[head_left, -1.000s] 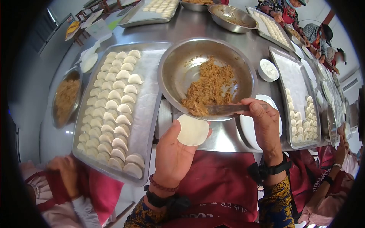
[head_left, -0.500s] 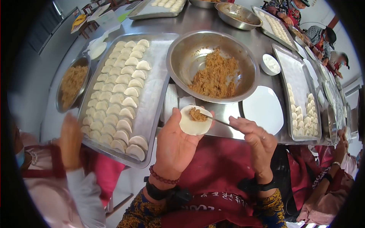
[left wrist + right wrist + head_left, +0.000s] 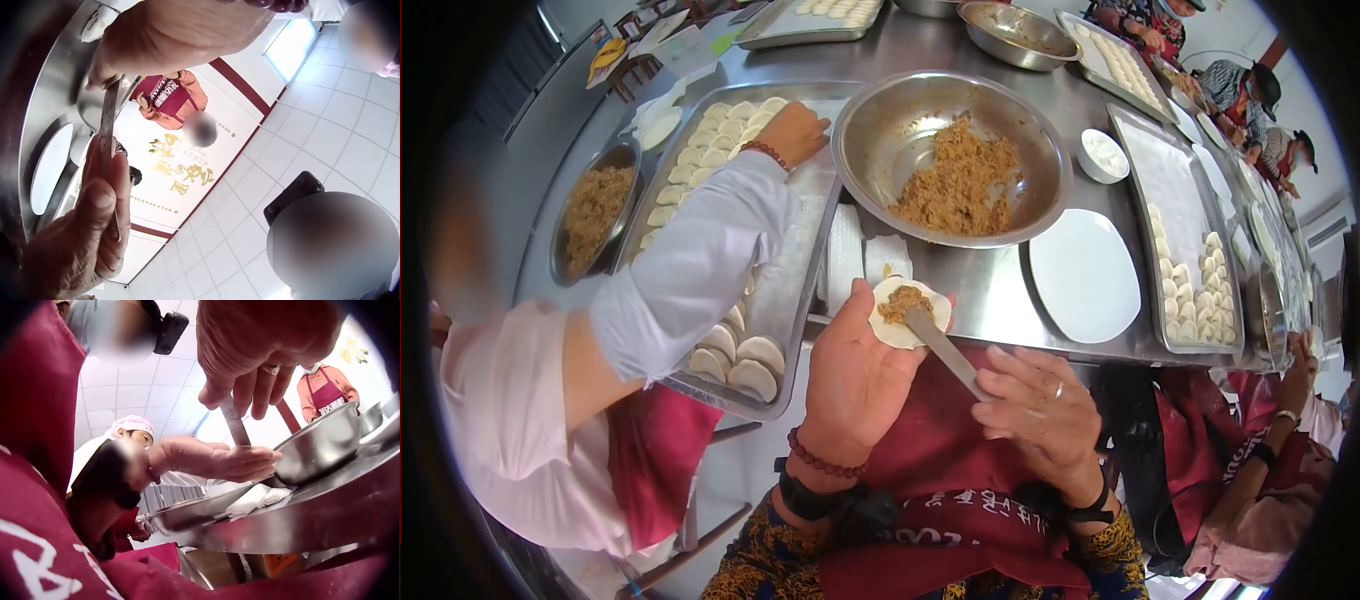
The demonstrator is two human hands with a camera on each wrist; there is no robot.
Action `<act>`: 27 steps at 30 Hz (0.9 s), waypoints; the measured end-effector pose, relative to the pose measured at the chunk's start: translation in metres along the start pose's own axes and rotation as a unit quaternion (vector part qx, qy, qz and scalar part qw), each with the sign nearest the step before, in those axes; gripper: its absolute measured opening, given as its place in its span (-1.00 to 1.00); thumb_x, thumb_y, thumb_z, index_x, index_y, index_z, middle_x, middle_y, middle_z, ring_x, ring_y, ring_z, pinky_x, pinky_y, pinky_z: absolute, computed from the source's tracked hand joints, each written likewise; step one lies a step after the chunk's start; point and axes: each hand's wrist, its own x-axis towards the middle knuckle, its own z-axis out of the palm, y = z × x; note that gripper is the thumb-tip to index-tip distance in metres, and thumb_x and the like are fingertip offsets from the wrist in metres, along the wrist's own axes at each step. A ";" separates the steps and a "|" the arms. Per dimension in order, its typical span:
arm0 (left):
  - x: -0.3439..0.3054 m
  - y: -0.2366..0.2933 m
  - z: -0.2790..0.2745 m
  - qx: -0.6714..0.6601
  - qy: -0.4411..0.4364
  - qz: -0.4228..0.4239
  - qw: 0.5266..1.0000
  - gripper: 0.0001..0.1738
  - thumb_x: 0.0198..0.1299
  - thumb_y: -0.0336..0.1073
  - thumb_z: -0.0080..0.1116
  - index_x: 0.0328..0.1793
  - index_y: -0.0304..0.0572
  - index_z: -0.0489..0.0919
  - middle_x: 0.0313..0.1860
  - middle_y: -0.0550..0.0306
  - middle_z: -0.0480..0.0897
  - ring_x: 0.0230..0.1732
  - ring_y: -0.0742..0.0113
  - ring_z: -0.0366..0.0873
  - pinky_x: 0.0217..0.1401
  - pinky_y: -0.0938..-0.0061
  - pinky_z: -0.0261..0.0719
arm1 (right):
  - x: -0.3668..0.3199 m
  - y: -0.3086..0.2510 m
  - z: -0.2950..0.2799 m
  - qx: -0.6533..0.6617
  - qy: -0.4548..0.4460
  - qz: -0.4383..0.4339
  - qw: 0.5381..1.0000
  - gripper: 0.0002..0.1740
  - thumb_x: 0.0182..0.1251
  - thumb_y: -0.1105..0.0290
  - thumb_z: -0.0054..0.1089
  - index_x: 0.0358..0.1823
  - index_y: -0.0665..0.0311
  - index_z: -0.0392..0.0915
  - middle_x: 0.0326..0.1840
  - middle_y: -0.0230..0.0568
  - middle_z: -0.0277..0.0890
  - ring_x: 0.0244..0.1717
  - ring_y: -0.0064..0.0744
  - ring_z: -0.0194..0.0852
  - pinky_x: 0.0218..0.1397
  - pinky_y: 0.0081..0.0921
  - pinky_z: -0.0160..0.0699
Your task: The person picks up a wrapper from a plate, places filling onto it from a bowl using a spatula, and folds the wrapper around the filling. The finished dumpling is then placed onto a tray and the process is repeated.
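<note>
My left hand [image 3: 855, 385] is palm up, a round dough wrapper [image 3: 891, 334] lying across its fairly straight fingers, thumb beside the edge. A small mound of brown filling [image 3: 903, 298] sits on the wrapper. Between thumb and fingers, my right hand [image 3: 1048, 408] pinches a flat spatula [image 3: 946, 354], its tip on the filling. The left wrist view shows the right thumb pressed along the spatula [image 3: 109, 125]. In the right wrist view the left hand [image 3: 215, 461] supports the wrapper from below. Beyond the hands stands a steel bowl [image 3: 890, 145] of the same filling.
A tray [image 3: 808, 235] with rows of folded dumplings is at left, another person's arm [image 3: 700, 250] reaching over it. A white plate [image 3: 1085, 275] lies at right, near a small white bowl [image 3: 1104, 157] and another dumpling tray [image 3: 1180, 205]. Folded tissues [image 3: 845, 260] lie by the table edge.
The spatula has left the bowl and carried filling onto the wrapper; it now tilts steeper, tip on the filling. The neighbour's arm has reached across the left tray.
</note>
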 end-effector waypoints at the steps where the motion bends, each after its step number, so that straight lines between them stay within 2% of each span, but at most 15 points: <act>1: 0.000 -0.001 0.000 0.000 0.007 0.002 1.000 -0.52 0.66 -0.09 -0.26 0.35 -0.44 0.28 0.28 -0.20 0.47 0.39 -0.16 0.44 0.57 -0.05 0.35 | -0.004 0.003 -0.007 0.073 0.010 0.038 0.997 -0.74 0.18 0.23 0.44 -0.12 0.11 0.75 0.06 -0.15 0.76 0.28 -0.05 0.65 0.33 -0.07 0.53; 3: -0.002 -0.001 0.003 -0.007 0.005 0.002 1.000 -0.52 0.66 -0.10 -0.27 0.36 -0.44 0.27 0.29 -0.20 0.46 0.39 -0.17 0.43 0.57 -0.05 0.35 | -0.009 0.004 -0.011 0.219 0.059 0.117 0.967 -0.73 0.29 0.17 0.36 -0.18 0.22 0.76 0.01 0.00 0.77 0.25 0.08 0.66 0.34 0.00 0.48; 4: -0.004 -0.002 0.005 -0.014 0.003 0.002 1.000 -0.52 0.66 -0.10 -0.27 0.36 -0.45 0.26 0.29 -0.21 0.46 0.40 -0.18 0.42 0.57 -0.06 0.35 | -0.009 0.004 -0.011 0.220 0.059 0.117 0.967 -0.73 0.29 0.17 0.36 -0.18 0.22 0.76 0.01 0.00 0.77 0.25 0.08 0.66 0.34 0.00 0.48; 6: -0.006 -0.003 0.006 -0.007 0.002 0.002 1.000 -0.52 0.66 -0.10 -0.28 0.35 -0.45 0.27 0.28 -0.21 0.46 0.41 -0.19 0.42 0.57 -0.05 0.35 | -0.008 0.002 -0.009 0.223 0.114 0.142 0.958 -0.72 0.29 0.14 0.36 -0.20 0.21 0.77 0.03 -0.02 0.76 0.25 0.09 0.65 0.33 -0.06 0.49; 10: -0.008 -0.006 0.006 -0.005 -0.007 -0.011 1.000 -0.52 0.67 -0.09 -0.30 0.34 -0.44 0.29 0.27 -0.21 0.47 0.41 -0.20 0.42 0.56 -0.04 0.35 | -0.007 0.004 0.003 0.171 0.083 0.109 0.976 -0.78 0.27 0.23 0.37 -0.17 0.17 0.77 0.03 -0.09 0.77 0.29 0.05 0.64 0.31 -0.09 0.50; 12: -0.008 -0.006 0.005 0.005 -0.004 -0.014 1.000 -0.52 0.67 -0.09 -0.31 0.33 -0.44 0.29 0.27 -0.21 0.47 0.40 -0.20 0.42 0.56 -0.04 0.35 | -0.007 0.004 0.008 0.107 0.029 0.071 0.991 -0.83 0.23 0.33 0.39 -0.16 0.14 0.78 0.04 -0.14 0.77 0.31 0.01 0.62 0.30 -0.12 0.51; 14: -0.009 -0.005 0.004 0.013 0.001 -0.015 1.000 -0.51 0.67 -0.08 -0.32 0.32 -0.45 0.29 0.27 -0.22 0.48 0.40 -0.20 0.42 0.56 -0.04 0.36 | -0.009 0.000 0.005 0.107 0.027 0.074 0.991 -0.84 0.20 0.41 0.39 -0.18 0.13 0.78 0.03 -0.15 0.78 0.31 -0.01 0.62 0.30 -0.13 0.51; 16: -0.008 -0.005 0.002 0.012 0.008 -0.013 1.000 -0.51 0.67 -0.08 -0.33 0.32 -0.45 0.29 0.28 -0.21 0.48 0.39 -0.20 0.43 0.56 -0.05 0.36 | -0.008 -0.002 -0.007 0.077 0.031 0.076 0.994 -0.84 0.09 0.52 0.45 -0.28 0.11 0.81 -0.06 -0.22 0.80 0.23 -0.09 0.69 0.21 -0.22 0.61; 20: -0.007 -0.006 0.001 0.006 0.012 -0.003 1.000 -0.51 0.67 -0.08 -0.34 0.32 -0.45 0.29 0.28 -0.21 0.48 0.39 -0.20 0.43 0.56 -0.06 0.35 | -0.016 0.000 -0.017 0.143 0.057 0.102 0.983 -0.87 0.16 0.50 0.41 -0.27 0.14 0.82 -0.06 -0.18 0.80 0.23 -0.06 0.69 0.22 -0.22 0.58; 22: -0.009 -0.006 0.007 0.011 0.006 -0.007 1.000 -0.51 0.68 -0.08 -0.35 0.32 -0.45 0.28 0.28 -0.22 0.47 0.39 -0.22 0.43 0.57 -0.07 0.34 | -0.015 0.000 -0.014 0.145 0.109 0.133 0.974 -0.87 0.21 0.48 0.38 -0.23 0.16 0.82 -0.05 -0.14 0.80 0.23 -0.04 0.69 0.23 -0.23 0.55; 23: -0.009 -0.007 0.006 0.012 0.007 -0.007 1.000 -0.51 0.68 -0.08 -0.35 0.32 -0.45 0.28 0.28 -0.22 0.47 0.39 -0.22 0.43 0.57 -0.07 0.34 | -0.017 0.004 -0.012 0.157 0.090 0.136 0.974 -0.82 0.20 0.34 0.40 -0.18 0.19 0.78 -0.01 -0.08 0.78 0.30 0.07 0.63 0.31 -0.05 0.47; 27: -0.008 -0.008 0.002 0.018 0.000 -0.014 1.000 -0.51 0.68 -0.08 -0.35 0.32 -0.46 0.28 0.29 -0.23 0.46 0.41 -0.23 0.41 0.59 -0.07 0.32 | -0.013 0.005 -0.001 0.133 0.067 0.136 0.980 -0.83 0.19 0.35 0.41 -0.19 0.19 0.78 0.00 -0.07 0.78 0.30 0.06 0.63 0.28 -0.07 0.49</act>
